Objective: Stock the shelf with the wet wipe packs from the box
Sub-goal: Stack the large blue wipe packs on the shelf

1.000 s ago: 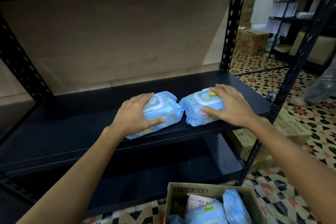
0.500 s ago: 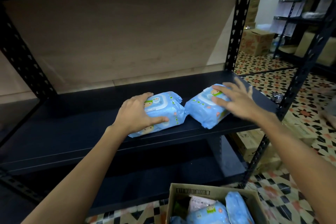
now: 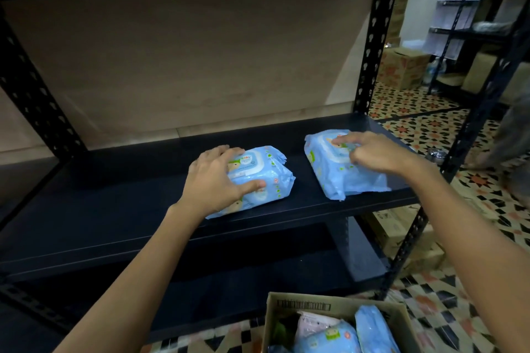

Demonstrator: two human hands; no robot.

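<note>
Single head-worn wide-angle view, looks forward and down, close to the dark shelf (image 3: 143, 209); box (image 3: 286, 312) at bottom edge.

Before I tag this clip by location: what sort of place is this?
Probably a stockroom or shop back room: bare black metal shelving, more racks and a cardboard carton across the tiled floor, plus an open box of wet wipe packs.
</note>
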